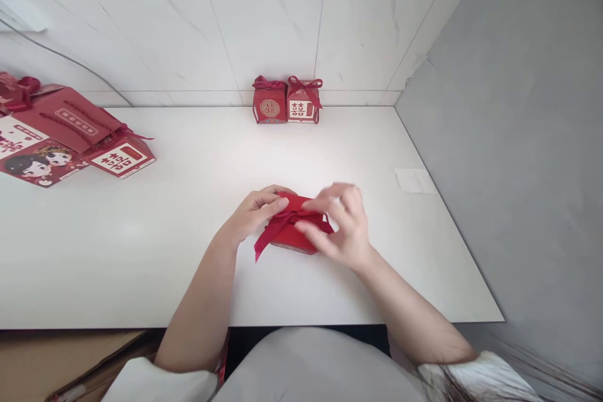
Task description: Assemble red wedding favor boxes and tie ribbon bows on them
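A small red gift box (294, 239) stands on the white table in front of me, with a dark red ribbon (276, 232) across its top. One ribbon tail hangs past the box's left front corner. My left hand (252, 210) grips the box from the left, thumb on the upper flap and fingers behind it. Over the ribbon's middle is my right hand (342, 220), slightly blurred, with its thumb and forefinger apart around the knot area. The right end of the ribbon is partly covered by that hand.
Against the tiled wall stand two finished-looking red boxes with bows, a left one (270, 107) and a right one (303, 103). At the left are a larger red carton (51, 138) and another small box (125, 160). A white paper (416, 181) lies near the right edge.
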Demonstrator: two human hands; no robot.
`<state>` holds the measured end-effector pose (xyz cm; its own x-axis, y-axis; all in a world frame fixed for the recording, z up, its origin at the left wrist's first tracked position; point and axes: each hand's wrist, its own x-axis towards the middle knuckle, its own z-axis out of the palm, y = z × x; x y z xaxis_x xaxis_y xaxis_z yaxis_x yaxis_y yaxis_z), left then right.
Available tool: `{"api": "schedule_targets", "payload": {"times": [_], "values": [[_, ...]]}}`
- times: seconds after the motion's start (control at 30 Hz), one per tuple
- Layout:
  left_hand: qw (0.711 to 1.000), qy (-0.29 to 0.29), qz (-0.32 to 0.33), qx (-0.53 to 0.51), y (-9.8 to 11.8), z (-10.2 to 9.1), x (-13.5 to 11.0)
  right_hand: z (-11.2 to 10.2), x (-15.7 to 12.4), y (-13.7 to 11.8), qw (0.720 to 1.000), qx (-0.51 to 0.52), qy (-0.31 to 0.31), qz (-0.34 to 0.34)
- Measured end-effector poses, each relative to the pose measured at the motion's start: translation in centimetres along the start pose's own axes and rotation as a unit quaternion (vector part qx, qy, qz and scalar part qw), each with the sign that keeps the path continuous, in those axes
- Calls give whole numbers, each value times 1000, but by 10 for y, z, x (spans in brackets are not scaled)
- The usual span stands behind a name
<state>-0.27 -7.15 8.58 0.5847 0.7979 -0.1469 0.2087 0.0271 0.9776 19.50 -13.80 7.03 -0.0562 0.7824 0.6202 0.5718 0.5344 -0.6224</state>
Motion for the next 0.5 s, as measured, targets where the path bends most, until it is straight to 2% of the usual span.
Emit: {"api": "schedule_targets", "payload": {"times": [0.03,0.07,0.13,0.2,0.27,0.37,0.5], "values": [[1000,7,8,14,0,1,0,3,-5,-7,996,-43,-23,-77],[999,10,13,27,1,1,-1,7,-9,-15,987,-88,-53,-127],[999,6,15,39,1,2,-1,18,-16,-29,967,-159,-88,-179],[999,0,11,36,0,3,0,28,-20,-39,956,-209,-86,-186],[999,-3,10,33,0,3,1,35,-22,-43,955,-227,-60,-182],[999,-4,12,36,0,4,1,40,-25,-42,957,-220,-30,-188],[999,-7,14,46,0,3,2,43,-28,-33,951,-203,-40,-231]]}}
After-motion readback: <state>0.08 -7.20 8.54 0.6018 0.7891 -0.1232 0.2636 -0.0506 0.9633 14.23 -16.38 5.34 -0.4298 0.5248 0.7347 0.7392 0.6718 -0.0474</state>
